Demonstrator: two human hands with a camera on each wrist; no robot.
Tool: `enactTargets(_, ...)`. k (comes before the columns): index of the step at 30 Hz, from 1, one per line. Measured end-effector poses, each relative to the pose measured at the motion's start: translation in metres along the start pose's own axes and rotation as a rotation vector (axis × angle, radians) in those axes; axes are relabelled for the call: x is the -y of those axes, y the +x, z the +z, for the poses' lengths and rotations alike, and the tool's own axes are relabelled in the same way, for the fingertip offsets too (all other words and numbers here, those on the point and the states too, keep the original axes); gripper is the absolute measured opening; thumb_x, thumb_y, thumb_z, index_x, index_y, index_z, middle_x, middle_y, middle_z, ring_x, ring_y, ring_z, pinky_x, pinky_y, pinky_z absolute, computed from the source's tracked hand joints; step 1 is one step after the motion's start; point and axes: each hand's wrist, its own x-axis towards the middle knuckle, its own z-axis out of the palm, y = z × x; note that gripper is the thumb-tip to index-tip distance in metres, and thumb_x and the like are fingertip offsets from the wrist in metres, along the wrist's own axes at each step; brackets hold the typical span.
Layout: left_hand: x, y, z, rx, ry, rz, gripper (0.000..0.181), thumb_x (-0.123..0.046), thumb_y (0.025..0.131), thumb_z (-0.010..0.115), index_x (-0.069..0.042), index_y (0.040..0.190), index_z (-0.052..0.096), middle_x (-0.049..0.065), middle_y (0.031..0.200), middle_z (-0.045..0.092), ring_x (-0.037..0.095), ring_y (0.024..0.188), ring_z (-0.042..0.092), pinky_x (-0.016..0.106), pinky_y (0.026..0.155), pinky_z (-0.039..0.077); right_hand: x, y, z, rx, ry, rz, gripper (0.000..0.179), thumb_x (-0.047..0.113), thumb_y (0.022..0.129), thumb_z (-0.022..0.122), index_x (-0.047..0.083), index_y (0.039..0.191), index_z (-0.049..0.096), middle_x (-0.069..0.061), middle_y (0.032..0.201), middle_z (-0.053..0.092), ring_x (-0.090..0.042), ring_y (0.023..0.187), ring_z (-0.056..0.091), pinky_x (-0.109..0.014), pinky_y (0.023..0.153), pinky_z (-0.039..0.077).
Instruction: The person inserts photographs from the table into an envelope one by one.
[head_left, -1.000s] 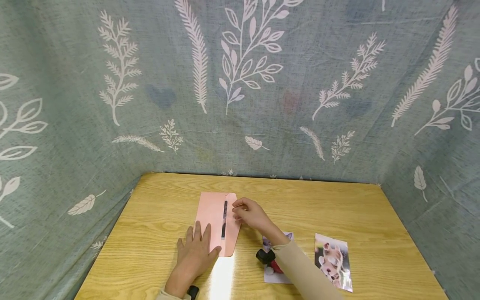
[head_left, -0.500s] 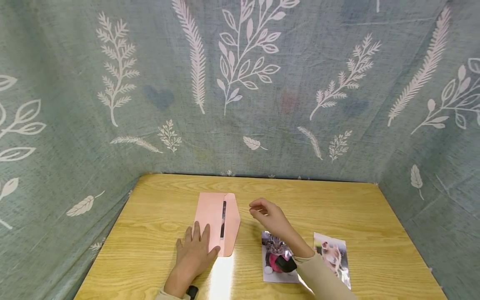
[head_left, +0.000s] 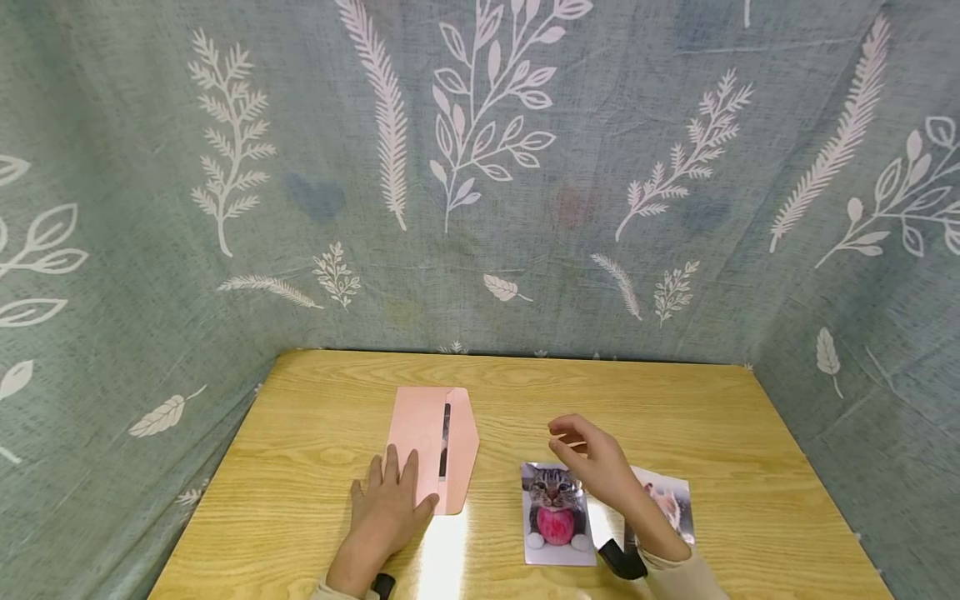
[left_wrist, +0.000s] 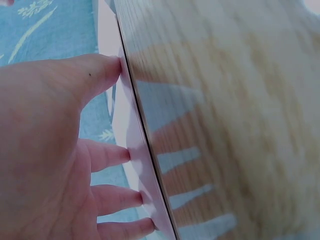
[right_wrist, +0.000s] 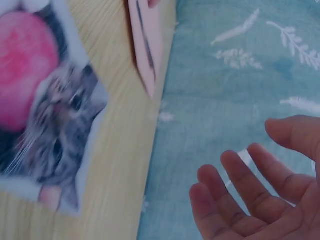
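Observation:
A pink envelope (head_left: 416, 412) lies flat on the wooden table with its flap folded out to the right. A dark strip of a photo (head_left: 446, 442) shows in its opening. My left hand (head_left: 386, 512) rests on the envelope's lower left part, fingers spread; in the left wrist view its fingertips touch the pink paper (left_wrist: 132, 120). My right hand (head_left: 596, 467) hovers in the air, fingers loosely bent and holding nothing. Just below and left of it lies a photo of a cat with a pink ball (head_left: 555, 521). Another photo of an animal (head_left: 678, 504) is partly hidden behind my right forearm.
A wooden table (head_left: 337, 400) reaches back to a grey-green curtain (head_left: 480, 225) with white leaf patterns, which hangs around the far side and both ends. Light glares off the tabletop below the envelope. Black camera bands sit on both wrists.
My right hand has drawn back from beside the envelope flap, moving right toward the photos, and the cat photo is now uncovered. The left hand stays on the envelope.

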Motion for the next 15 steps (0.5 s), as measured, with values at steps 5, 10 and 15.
enactTargets(5, 0.001, 0.0, 0.0, 0.0, 0.008, 0.003, 0.077, -0.051, 0.096, 0.06, -0.003, 0.153, 0.038, 0.034, 0.156, 0.024, 0.056, 0.14, 0.023, 0.081, 0.097, 0.025, -0.012, -0.012, -0.009, -0.003, -0.027, 0.012, 0.031, 0.017, 0.096, 0.07, 0.011, 0.126, 0.064, -0.006, 0.124, 0.064, -0.032, 0.114, 0.06, -0.054, 0.096, 0.048)
enactTargets(10, 0.0, 0.0, 0.0, -0.003, 0.008, 0.008, 0.077, -0.051, 0.096, 0.061, -0.003, 0.153, 0.038, 0.034, 0.156, 0.024, 0.056, 0.14, 0.024, 0.081, 0.097, 0.025, -0.032, -0.024, -0.012, 0.011, -0.056, 0.09, 0.039, 0.022, 0.096, 0.07, 0.011, 0.132, 0.062, -0.01, 0.133, 0.059, -0.039, 0.124, 0.053, -0.061, 0.097, 0.045)
enactTargets(15, 0.0, 0.0, 0.0, -0.009, 0.006, 0.009, 0.077, -0.05, 0.096, 0.061, -0.003, 0.152, 0.039, 0.034, 0.155, 0.025, 0.056, 0.14, 0.024, 0.081, 0.097, 0.025, -0.052, -0.031, -0.009, 0.056, -0.081, 0.12, 0.049, 0.02, 0.095, 0.072, 0.004, 0.139, 0.056, -0.017, 0.14, 0.053, -0.042, 0.13, 0.047, -0.061, 0.103, 0.039)
